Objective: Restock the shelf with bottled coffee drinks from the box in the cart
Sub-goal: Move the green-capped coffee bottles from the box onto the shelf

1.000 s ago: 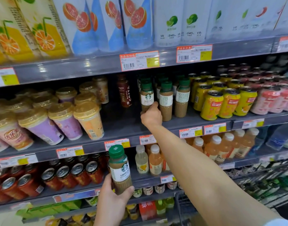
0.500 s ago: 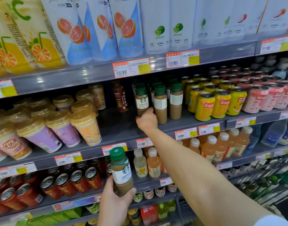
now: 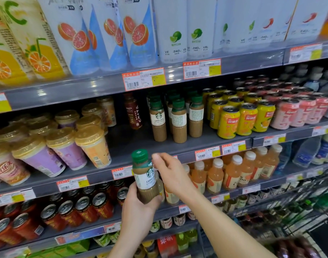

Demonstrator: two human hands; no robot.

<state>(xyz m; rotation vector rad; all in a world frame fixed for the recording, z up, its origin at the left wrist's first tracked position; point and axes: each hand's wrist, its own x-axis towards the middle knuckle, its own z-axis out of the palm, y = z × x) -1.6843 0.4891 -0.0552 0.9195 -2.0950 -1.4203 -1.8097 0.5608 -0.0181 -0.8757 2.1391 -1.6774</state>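
the left hand (image 3: pixel 139 207) grips the coffee bottle (image 3: pixel 146 180) round its lower body, upright and label out, leaving the neck and green cap free, probably for a handover. the right hand (image 3: pixel 171 174) sits at its 3 o'clock, fingers half curled by the neck; whether they grip it cannot be told. the shelved latte row (image 3: pixel 178 121) stands at 12 o'clock, with bare shelf (image 3: pixel 122 144) in front.

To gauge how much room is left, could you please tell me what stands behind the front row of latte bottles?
Behind the front latte bottles, more green-capped bottles stand in rows; their number is hidden by the front ones.
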